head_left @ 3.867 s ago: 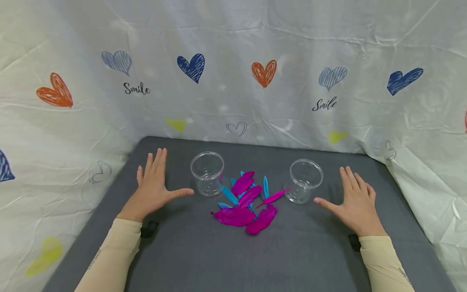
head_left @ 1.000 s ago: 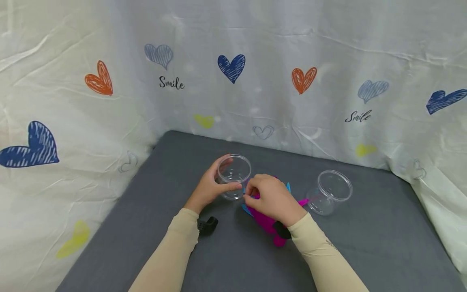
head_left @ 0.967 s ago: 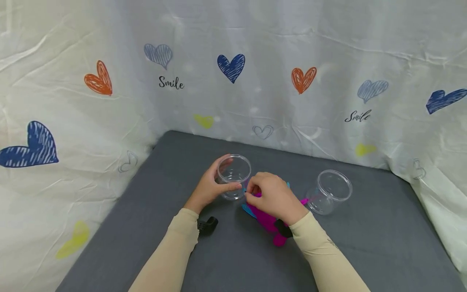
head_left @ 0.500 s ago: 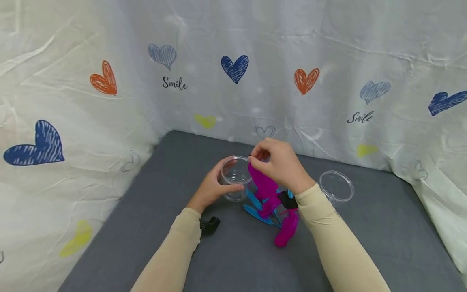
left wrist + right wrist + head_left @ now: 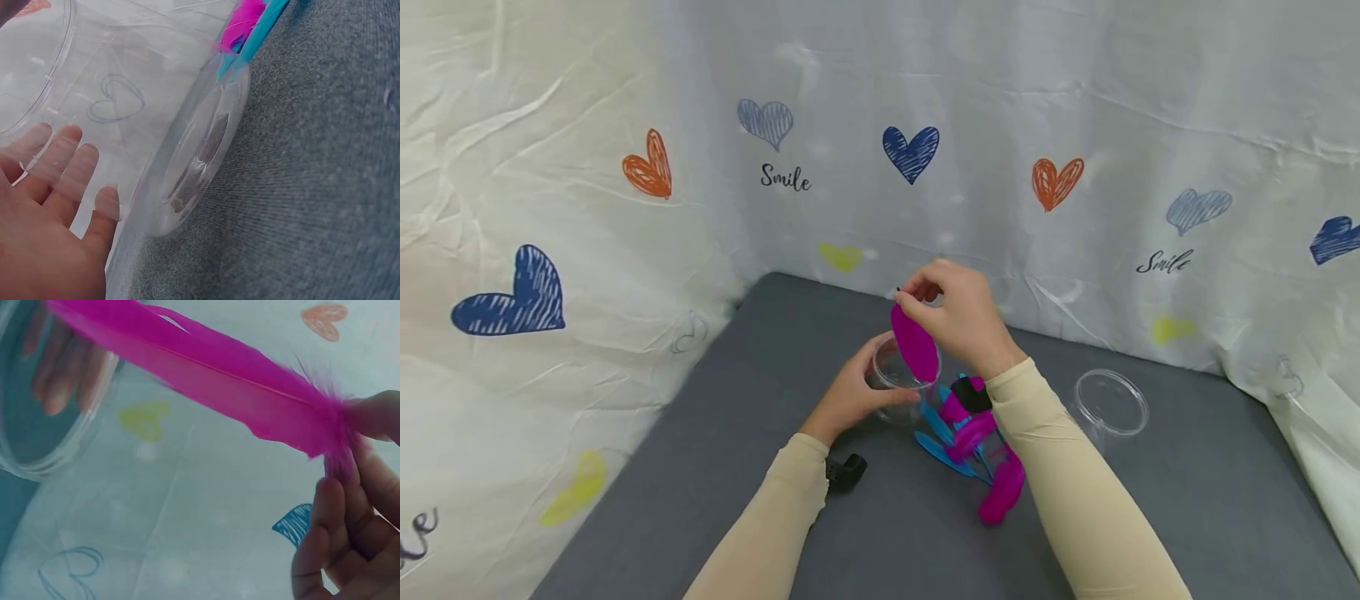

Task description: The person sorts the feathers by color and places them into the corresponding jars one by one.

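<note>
My left hand (image 5: pixel 853 393) holds a clear plastic cup (image 5: pixel 895 412), thumb across its near side and fingers around the far left. In the left wrist view, the cup's round base (image 5: pixel 203 156) is close to the grey cloth. With thumb and fingertips, my right hand (image 5: pixel 961 312) pinches a magenta feather (image 5: pixel 914 343) by its fluffy quill end. The feather points tip down, its lower end overlapping the cup's mouth in the head view. Magenta feathers (image 5: pixel 1002 492) and blue feathers (image 5: pixel 942 454) lie in a loose pile beside the cup, partly hidden by my right wrist.
A second clear cup (image 5: pixel 1111 402) stands to the right, its lower part behind my right sleeve (image 5: pixel 1067 467). Grey cloth covers the table (image 5: pixel 895 542). A white curtain (image 5: pixel 970 83) printed with hearts hangs along the back and left.
Both hands have come in from the sides. My left hand has taken hold of the left cup. My right hand has lifted a magenta feather from the pile and moved it over the cup's mouth.
</note>
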`<state>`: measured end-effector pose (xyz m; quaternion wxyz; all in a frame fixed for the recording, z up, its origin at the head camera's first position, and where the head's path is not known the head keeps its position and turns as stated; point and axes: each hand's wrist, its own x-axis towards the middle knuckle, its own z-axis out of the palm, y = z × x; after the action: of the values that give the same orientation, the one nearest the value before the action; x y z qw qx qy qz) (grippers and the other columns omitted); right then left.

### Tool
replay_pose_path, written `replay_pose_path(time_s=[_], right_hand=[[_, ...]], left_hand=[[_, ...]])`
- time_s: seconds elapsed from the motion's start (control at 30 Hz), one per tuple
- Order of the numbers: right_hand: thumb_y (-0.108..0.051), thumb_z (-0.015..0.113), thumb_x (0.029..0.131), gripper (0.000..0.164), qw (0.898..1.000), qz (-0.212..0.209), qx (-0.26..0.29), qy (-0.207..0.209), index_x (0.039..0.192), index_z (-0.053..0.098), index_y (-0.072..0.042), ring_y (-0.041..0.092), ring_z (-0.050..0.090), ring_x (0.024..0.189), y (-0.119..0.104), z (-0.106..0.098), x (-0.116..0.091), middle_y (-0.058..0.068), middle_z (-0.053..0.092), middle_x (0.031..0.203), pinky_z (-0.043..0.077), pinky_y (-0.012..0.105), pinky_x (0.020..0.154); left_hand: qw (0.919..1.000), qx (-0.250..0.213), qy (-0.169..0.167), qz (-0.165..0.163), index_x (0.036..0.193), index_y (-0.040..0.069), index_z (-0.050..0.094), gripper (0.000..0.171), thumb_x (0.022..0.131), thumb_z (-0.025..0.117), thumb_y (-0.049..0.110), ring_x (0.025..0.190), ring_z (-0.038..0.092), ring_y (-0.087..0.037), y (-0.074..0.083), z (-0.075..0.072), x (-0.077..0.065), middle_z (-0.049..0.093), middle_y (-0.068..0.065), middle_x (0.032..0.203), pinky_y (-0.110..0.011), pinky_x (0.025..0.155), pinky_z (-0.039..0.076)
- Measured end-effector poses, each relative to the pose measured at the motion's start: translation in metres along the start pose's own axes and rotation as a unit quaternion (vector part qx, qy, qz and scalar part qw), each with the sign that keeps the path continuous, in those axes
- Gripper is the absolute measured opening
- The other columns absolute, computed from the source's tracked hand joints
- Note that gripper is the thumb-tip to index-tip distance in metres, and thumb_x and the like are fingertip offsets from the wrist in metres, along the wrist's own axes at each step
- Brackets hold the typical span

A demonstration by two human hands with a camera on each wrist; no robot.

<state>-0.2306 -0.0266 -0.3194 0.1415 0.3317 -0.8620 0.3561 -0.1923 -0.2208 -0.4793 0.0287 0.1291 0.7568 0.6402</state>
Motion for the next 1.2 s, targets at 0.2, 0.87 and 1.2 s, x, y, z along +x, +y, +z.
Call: replay_pose_path(time_s=[0.2, 0.87, 1.2], right_hand=[[-0.025, 0.079, 0.100, 0.010, 1.000, -0.011, -0.002, 0.001, 0.098, 0.078, -0.015, 0.021, 0.068, 0.091, 0.003, 0.015, 0.009, 0.000, 0.074, 0.095, 0.061, 0.037, 0.083], [-0.028, 0.078, 0.101, 0.012, 0.998, 0.029, -0.004, -0.052, 0.100, 0.079, -0.016, 0.017, 0.066, 0.091, 0.034, 0.049, -0.030, -0.002, 0.072, 0.097, 0.062, 0.037, 0.085], [-0.026, 0.079, 0.100, 0.011, 0.996, 0.040, -0.011, -0.073, 0.103, 0.080, -0.016, 0.023, 0.070, 0.097, 0.040, 0.044, -0.046, -0.002, 0.073, 0.100, 0.063, 0.039, 0.089]], left_hand=[[0.9998, 0.012, 0.007, -0.018, 0.161, 0.044, 0.041, 0.096, 0.082, 0.095, 0.047, 0.152, 0.049, -0.025, -0.002, 0.001, -0.005, 0.052, 0.014, 0.160, -0.061, 0.126, 0.041], [0.9995, -0.016, 0.004, -0.027, 0.162, 0.045, 0.039, 0.094, 0.086, 0.093, 0.040, 0.135, 0.062, -0.021, -0.001, -0.001, -0.003, 0.056, 0.010, 0.155, -0.045, 0.110, 0.059], [0.9997, -0.013, 0.002, -0.018, 0.162, 0.041, 0.040, 0.091, 0.088, 0.092, 0.036, 0.138, 0.062, -0.023, 0.000, 0.001, 0.002, 0.055, 0.009, 0.158, -0.046, 0.113, 0.058]])
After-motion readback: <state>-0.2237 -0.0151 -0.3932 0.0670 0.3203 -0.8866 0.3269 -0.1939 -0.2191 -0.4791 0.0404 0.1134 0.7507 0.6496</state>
